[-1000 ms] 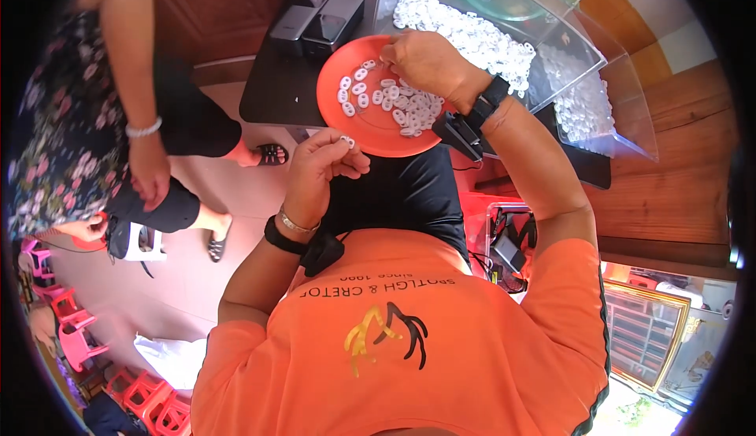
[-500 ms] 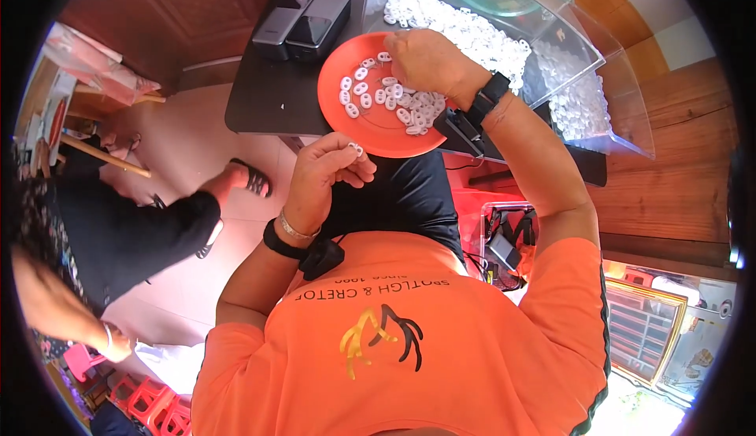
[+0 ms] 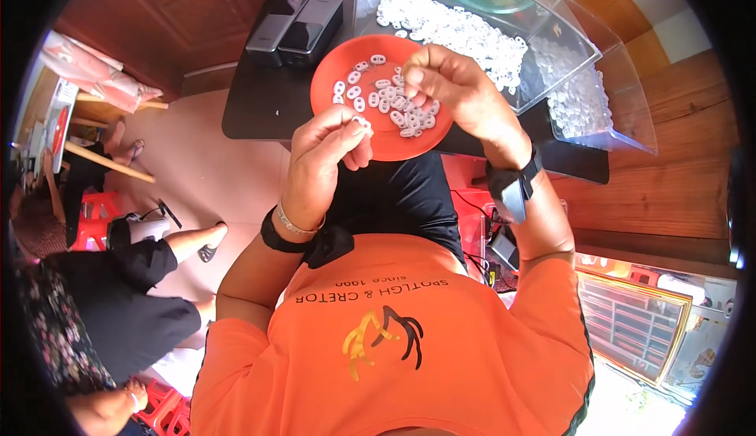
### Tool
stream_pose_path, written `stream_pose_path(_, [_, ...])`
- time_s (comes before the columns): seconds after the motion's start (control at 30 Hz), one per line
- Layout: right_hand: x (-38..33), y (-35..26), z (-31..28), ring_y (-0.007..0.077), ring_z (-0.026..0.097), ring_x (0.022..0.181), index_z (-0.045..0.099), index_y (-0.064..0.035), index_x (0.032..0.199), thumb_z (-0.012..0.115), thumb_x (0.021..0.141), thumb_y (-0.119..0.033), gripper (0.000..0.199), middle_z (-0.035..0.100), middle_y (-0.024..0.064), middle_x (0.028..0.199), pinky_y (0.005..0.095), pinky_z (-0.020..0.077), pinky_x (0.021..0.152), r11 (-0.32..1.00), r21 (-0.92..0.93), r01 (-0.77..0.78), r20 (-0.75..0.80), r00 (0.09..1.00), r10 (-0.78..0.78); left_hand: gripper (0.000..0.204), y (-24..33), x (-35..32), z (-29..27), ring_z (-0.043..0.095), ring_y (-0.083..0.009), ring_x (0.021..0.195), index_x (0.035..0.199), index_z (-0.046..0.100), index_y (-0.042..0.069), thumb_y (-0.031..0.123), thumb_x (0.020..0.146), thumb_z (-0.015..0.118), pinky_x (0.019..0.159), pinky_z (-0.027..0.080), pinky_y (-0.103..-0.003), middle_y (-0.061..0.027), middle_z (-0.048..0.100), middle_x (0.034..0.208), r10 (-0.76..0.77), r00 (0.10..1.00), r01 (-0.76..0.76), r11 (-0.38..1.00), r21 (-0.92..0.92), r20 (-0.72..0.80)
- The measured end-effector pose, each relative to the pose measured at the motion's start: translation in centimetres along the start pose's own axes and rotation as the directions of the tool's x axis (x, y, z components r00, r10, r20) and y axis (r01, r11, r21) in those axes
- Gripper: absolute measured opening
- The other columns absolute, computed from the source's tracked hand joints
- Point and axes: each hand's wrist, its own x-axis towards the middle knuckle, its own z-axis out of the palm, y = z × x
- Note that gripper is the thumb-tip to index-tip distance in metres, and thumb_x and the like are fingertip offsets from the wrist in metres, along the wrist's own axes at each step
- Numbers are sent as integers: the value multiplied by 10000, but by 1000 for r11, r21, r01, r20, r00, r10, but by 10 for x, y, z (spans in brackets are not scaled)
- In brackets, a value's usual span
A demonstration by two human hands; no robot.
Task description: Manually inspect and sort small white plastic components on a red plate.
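Observation:
My left hand (image 3: 321, 141) is closed at the near left edge of a round orange-red plate (image 3: 384, 143). Between its thumb and fingertips sits a small white oval piece (image 3: 362, 123) with holes. My right hand (image 3: 457, 94) hovers over the plate's right side, thumb and forefinger pinched together. Whatever the pinch holds, if anything, is too small to make out. Several similar white two-hole pieces (image 3: 383, 94) lie on the plate, spread out on the left and heaped on the right. A few thin dark wire-like bits show among them.
Beyond the plate, a clear plastic box (image 3: 587, 62) holds a heap of white pieces (image 3: 453, 35) and translucent ones (image 3: 579, 96). A green basket (image 3: 492, 9) stands behind. Two dark devices (image 3: 313, 31) lie on the black table (image 3: 248, 109). At left are another person (image 3: 118, 318) and red stools (image 3: 161, 406).
My right hand has left the plate's far edge and come right and nearer, its wrist turned. My left hand, with the white piece, has risen slightly. The other person has shifted at the left.

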Motion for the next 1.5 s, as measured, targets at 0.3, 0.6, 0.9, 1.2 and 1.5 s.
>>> stream_pose_path(0.3, [-32, 4, 24, 72, 554, 763, 623, -22, 937, 573, 949, -148, 135, 619, 6, 833, 225, 457, 725, 982, 165, 88, -28, 996, -84, 208, 0, -1, 24, 501, -74, 612, 825, 566, 17, 186, 934, 512, 574, 389, -216, -25, 569, 675, 68, 997, -71, 995, 67, 46])
stream_pose_path(0.6, [-36, 2, 27, 68, 532, 771, 607, -6, 895, 583, 937, -90, 97, 587, -4, 819, 224, 453, 725, 991, 26, 130, -18, 991, -130, 206, -5, -4, 23, 458, -68, 587, 798, 543, 6, 163, 927, 512, 551, 370, -224, -17, 526, 631, 127, 990, -136, 974, 179, 60])
stream_pose_path(0.9, [-37, -3, 33, 67, 516, 751, 596, 7, 888, 596, 925, -68, 83, 574, 3, 802, 223, 442, 677, 975, -175, 135, 48, 991, -128, 196, 0, -6, 18, 422, -70, 554, 778, 534, 3, 141, 914, 509, 523, 350, -237, -9, 482, 592, 166, 981, -188, 942, 276, 104])
stream_pose_path(1.2, [-37, -5, 34, 71, 509, 731, 592, 5, 876, 604, 925, -93, 110, 569, 4, 771, 234, 438, 657, 961, -229, 155, 13, 988, -156, 209, 1, -9, 15, 405, -65, 549, 779, 529, 12, 166, 918, 514, 521, 336, -238, -1, 461, 584, 140, 986, -161, 946, 280, 94])
stream_pose_path(1.5, [-37, -6, 36, 101, 513, 664, 586, -2, 867, 618, 902, -80, 91, 557, 42, 726, 255, 442, 617, 910, -366, 193, 41, 981, -192, 214, -6, -13, 15, 402, -66, 548, 789, 528, 13, 179, 922, 517, 518, 336, -236, 3, 458, 583, 123, 989, -141, 961, 240, 88])
